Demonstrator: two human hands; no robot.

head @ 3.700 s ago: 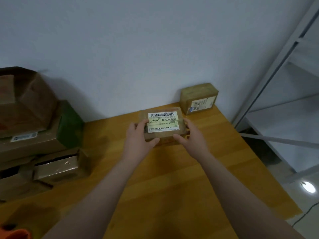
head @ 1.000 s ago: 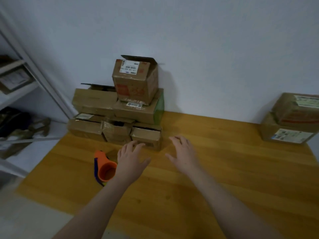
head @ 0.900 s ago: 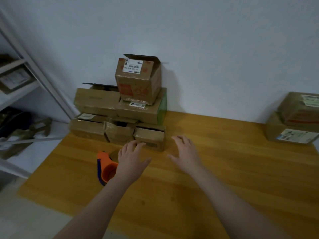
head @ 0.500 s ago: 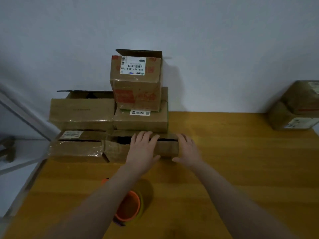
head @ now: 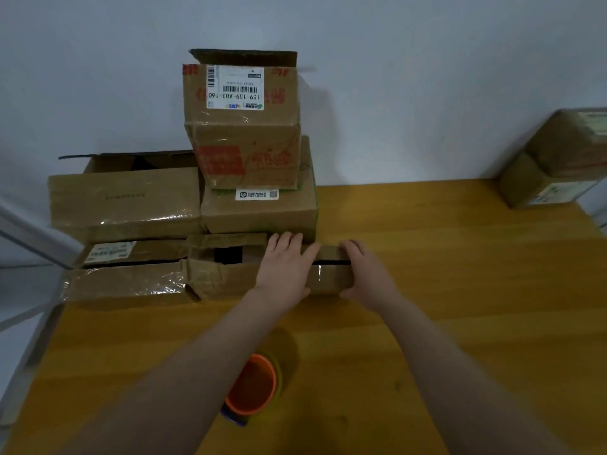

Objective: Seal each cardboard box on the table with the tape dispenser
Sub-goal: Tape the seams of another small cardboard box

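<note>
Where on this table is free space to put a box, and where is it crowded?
Widest bare patch: yellow wooden table between the small brown box that left hand and right hand hold and the two stacked brown boxes far right. Also free: near side, right of the orange tape dispenser. Crowded: far left, the pile of brown cardboard boxes.

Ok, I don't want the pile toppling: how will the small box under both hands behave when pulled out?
Probably light: the left hand and right hand span the small box. The dark gap along its top suggests loose flaps that may flex. Glossy tape on its front could be slippery.
</note>
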